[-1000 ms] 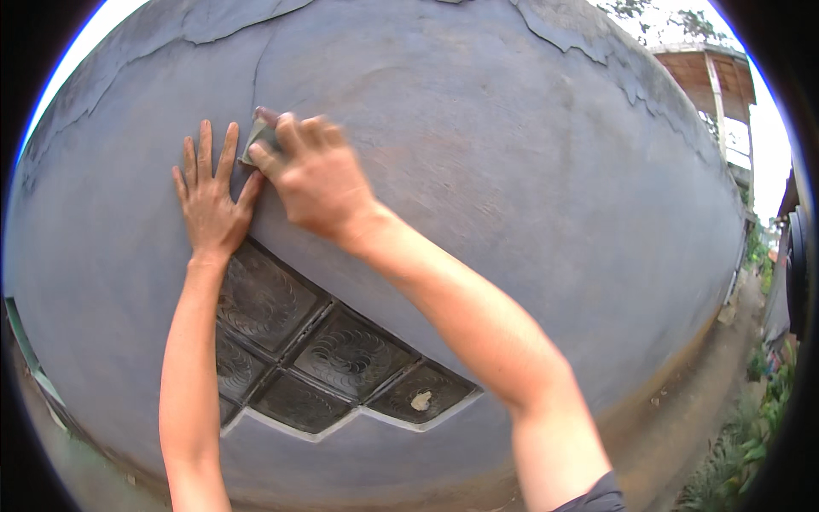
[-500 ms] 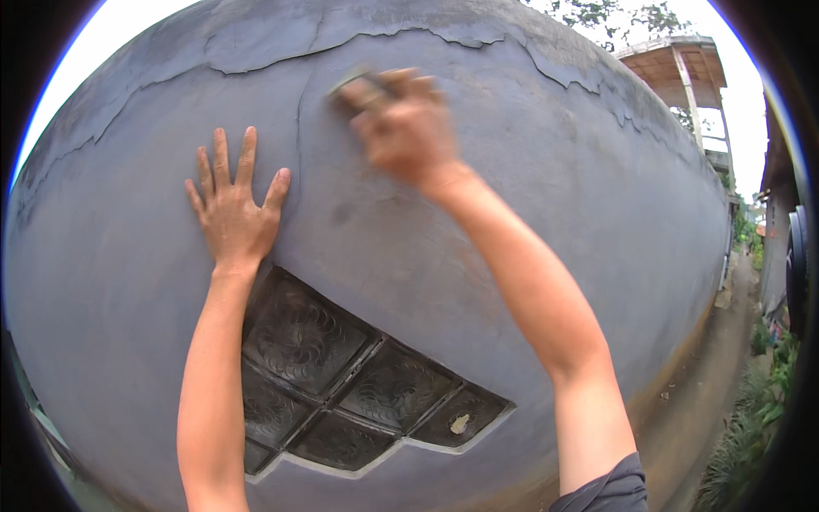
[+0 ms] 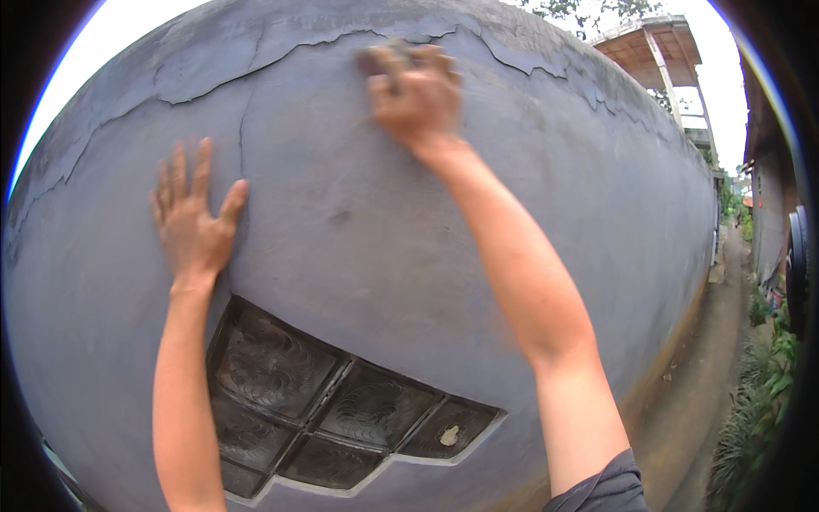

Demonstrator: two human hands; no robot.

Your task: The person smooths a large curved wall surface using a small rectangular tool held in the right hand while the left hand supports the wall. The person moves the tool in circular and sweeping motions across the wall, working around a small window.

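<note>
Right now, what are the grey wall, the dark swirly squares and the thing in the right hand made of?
The wall looks like cement or plaster: matte blue-grey, with cracks and a ragged edge near the top. The dark squares could be glass or glazed tile: they look shiny, with swirl marks. The held thing in the right hand is too blurred to tell.

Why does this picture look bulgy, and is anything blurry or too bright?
In the head view, the fisheye lens makes the wall bulge; the same view shows the right hand and held tool blurred, the left hand slightly soft; there too, the sky glares white.
</note>
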